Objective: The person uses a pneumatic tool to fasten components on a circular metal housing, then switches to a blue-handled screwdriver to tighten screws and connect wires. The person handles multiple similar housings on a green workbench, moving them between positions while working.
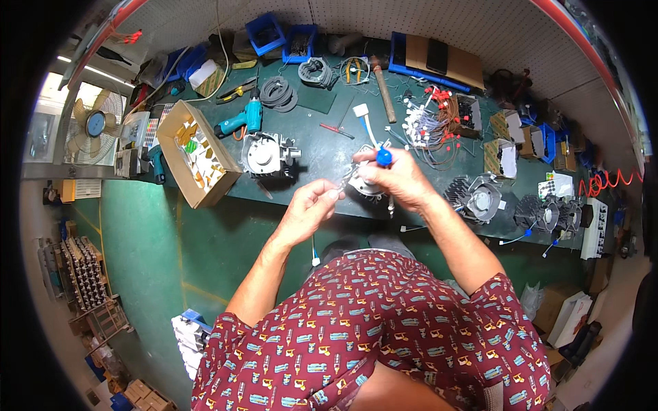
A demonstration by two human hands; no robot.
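Both my hands are raised over the bench's front edge around a grey finned motor housing, which they partly cover. My left hand is closed, thumb and fingertips pinched beside the housing's left side; what they hold is too small to make out. My right hand is closed above the housing, with a blue round-ended piece in its grip; its kind is unclear. Just behind that hand, blue and white wires rise to a white connector. Another cable end hangs below my left hand.
A similar housing and an open cardboard box stand left, near a teal cordless drill. Behind are a hammer and a red screwdriver. Bundled wires and more finned housings lie right.
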